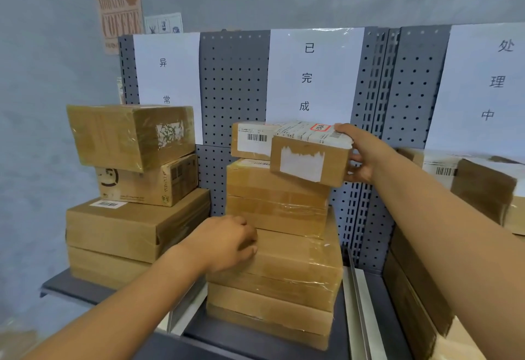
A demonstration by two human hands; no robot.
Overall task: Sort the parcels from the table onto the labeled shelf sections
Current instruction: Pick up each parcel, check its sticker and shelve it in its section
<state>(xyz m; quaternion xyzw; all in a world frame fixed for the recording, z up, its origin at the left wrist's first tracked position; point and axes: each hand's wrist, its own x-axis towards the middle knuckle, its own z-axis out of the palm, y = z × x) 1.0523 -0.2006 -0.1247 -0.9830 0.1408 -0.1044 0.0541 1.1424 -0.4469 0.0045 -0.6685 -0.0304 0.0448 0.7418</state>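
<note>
Gripping small parcel (309, 158) atop middle stack (281, 248), right hand (360, 155); left hand (227, 240) curled against stack.

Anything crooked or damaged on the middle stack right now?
The small box the right hand holds sits tilted, overhanging the middle stack. Its front label is torn ragged.

Gap between left stack (133, 189) and middle stack (278, 246) left open at centre; pegboard (233, 89) blocks behind.
</note>
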